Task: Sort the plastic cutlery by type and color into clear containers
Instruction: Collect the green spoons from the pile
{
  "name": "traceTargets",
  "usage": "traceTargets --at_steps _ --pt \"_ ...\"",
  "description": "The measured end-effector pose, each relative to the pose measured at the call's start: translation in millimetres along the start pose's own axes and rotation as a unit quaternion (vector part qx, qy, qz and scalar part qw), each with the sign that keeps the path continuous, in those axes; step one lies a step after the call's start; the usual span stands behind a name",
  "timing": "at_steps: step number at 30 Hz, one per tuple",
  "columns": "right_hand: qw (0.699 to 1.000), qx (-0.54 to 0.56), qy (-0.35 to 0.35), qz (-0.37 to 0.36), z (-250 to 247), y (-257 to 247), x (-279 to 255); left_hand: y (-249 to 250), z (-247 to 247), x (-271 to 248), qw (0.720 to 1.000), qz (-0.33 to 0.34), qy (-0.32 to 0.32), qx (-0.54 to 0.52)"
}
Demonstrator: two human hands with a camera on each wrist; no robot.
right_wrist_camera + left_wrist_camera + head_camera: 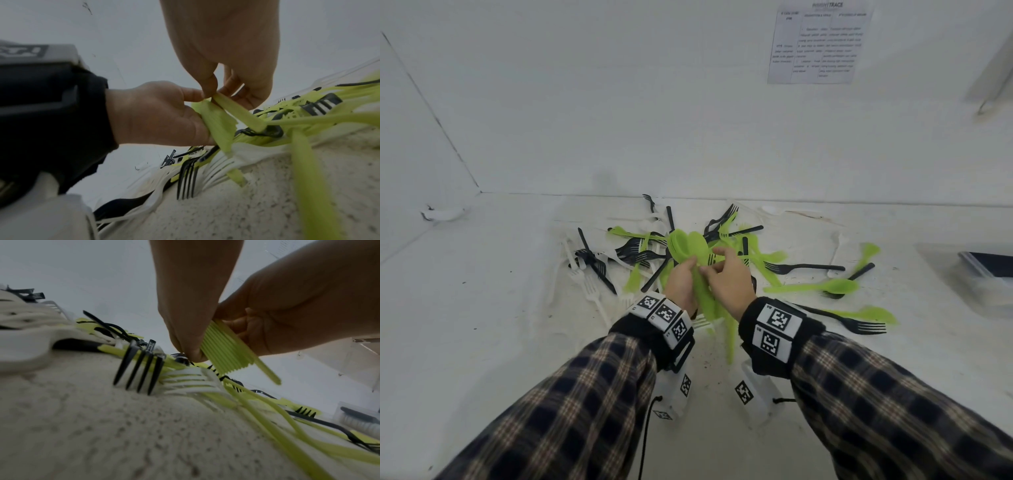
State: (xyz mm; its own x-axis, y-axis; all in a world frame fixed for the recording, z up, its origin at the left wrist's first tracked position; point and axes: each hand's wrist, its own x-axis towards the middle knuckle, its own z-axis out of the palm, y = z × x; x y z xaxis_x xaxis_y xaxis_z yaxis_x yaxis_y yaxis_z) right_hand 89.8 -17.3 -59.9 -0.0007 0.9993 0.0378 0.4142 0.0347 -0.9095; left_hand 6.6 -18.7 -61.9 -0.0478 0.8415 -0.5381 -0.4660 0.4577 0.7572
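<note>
A mixed pile of green, black and white plastic cutlery (pixel 640 253) lies on the white table. My left hand (pixel 681 281) grips a stack of green spoons (pixel 688 245) by their handles, bowls pointing away from me. The stacked handles (pixel 224 350) show edge-on in the left wrist view. My right hand (pixel 726 274) pinches one green handle (pixel 236 110) against that stack, thumb and forefinger closed on it. A loose green spoon (pixel 832 286) lies to the right, with black forks (pixel 801 267) around it.
A clear container (pixel 983 277) with dark cutlery inside stands at the right edge of the table. White forks (pixel 589 287) lie at the left of the pile. A printed sheet (pixel 818 41) hangs on the back wall. The table (pixel 482 308) meets walls behind and to the left.
</note>
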Motion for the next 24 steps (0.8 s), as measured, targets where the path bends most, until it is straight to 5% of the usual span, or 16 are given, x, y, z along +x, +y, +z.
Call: traceTargets --at_steps 8,18,24 --pt "0.996 -0.090 0.008 -0.024 9 -3 13 7 -7 10 1.000 0.001 -0.020 0.002" --pt "0.997 -0.035 -0.014 -0.062 5 -12 35 18 -9 26 0.995 0.102 -0.018 -0.007" --pt "0.997 -0.002 0.008 -0.070 5 -9 46 20 -5 33 0.994 0.095 -0.045 -0.013"
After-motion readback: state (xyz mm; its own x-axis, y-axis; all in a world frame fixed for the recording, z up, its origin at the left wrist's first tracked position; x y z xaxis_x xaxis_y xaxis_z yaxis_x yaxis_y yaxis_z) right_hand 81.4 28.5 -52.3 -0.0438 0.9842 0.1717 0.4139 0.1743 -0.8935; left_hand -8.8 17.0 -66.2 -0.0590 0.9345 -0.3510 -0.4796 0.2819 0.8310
